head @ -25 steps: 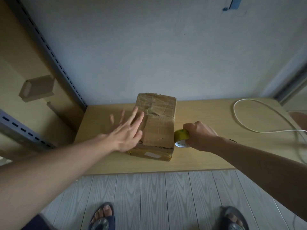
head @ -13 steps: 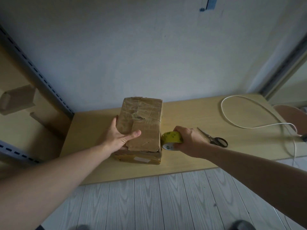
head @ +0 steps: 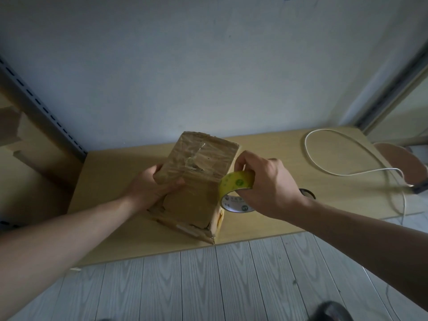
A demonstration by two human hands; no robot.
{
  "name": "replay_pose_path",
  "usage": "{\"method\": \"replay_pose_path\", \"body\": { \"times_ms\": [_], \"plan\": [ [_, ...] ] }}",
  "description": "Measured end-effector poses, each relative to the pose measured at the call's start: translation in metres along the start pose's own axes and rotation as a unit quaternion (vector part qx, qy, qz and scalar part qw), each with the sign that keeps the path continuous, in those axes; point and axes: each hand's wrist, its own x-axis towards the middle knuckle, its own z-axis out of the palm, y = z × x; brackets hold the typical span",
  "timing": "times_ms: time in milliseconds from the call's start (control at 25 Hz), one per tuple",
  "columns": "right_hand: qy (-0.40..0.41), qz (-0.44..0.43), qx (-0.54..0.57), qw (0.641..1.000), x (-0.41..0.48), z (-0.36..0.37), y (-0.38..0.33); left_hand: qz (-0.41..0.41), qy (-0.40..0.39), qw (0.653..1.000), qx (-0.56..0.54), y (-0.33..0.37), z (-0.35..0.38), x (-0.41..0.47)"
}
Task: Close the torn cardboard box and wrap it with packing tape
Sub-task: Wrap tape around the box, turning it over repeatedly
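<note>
I am gripping with my left hand (head: 155, 188), fingers and thumb curled round the left edge of the cardboard box (head: 199, 179). The box is lying on the table (head: 104, 181) near the front edge. Its long axis is running away from me toward the wall, with the near corner skewed slightly right. The tape roll (head: 236, 183) is touching the box's right top edge, clutched in my right hand (head: 271, 186). To my mind, I should be bracing the box firmly and drawing 1 taut strip leftward over the torn top.
</note>
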Motion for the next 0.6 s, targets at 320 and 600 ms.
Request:
{"method": "replay_pose_path", "body": {
  "times_ms": [320, 600],
  "plan": [
    [0.011, -0.01, 0.065, 0.998, 0.033, 0.005, -0.043, -0.116, -0.004, 0.971, -0.209, -0.017, -0.019, 0.001],
    [-0.033, -0.033, 0.073, 0.996, 0.058, 0.015, -0.045, -0.082, 0.019, 0.991, -0.104, -0.049, -0.018, 0.008]
  ]
}}
